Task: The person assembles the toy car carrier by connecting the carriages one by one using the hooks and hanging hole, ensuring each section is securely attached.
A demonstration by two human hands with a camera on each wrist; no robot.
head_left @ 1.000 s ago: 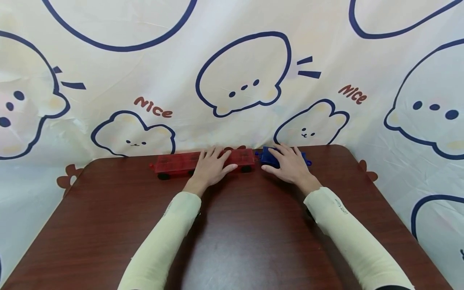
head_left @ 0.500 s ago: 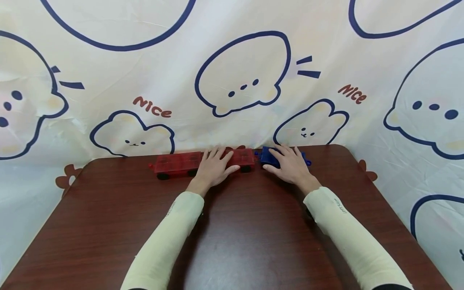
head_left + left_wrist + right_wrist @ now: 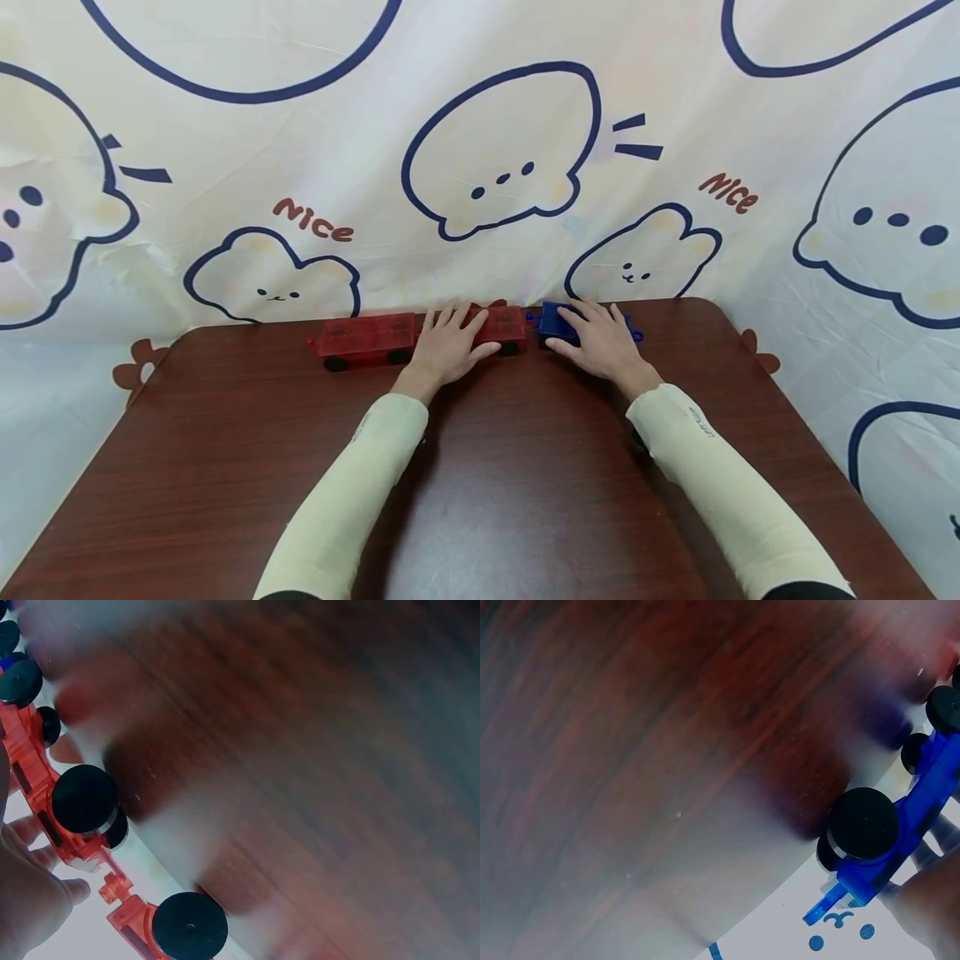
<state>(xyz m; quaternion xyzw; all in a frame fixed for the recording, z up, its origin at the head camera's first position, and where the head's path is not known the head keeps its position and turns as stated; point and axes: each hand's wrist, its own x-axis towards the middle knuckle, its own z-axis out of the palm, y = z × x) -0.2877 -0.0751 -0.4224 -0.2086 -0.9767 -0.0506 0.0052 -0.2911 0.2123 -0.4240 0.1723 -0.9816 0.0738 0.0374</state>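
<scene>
Two red translucent toy train cars stand in line on black wheels, the left car [image 3: 367, 335] and the middle car [image 3: 504, 323]. Just right of them is a blue toy train car [image 3: 555, 321]. My left hand [image 3: 448, 343] rests with spread fingers across the middle red car, hiding part of it. On the blue car lies my right hand [image 3: 600, 337], fingers spread, thumb along its near side. The left wrist view shows the coupling [image 3: 116, 886] joining the red cars. In the right wrist view a blue hook [image 3: 823, 904] sticks out of the blue car's end.
The cars run along the far edge of a dark brown table [image 3: 480, 483]. Behind and on both sides hangs a white cloth [image 3: 480, 267] with blue cartoon outlines.
My left hand has slid slightly to the right over the red cars. The right hand and the cars look nearly unmoved; the head view has shifted a little.
</scene>
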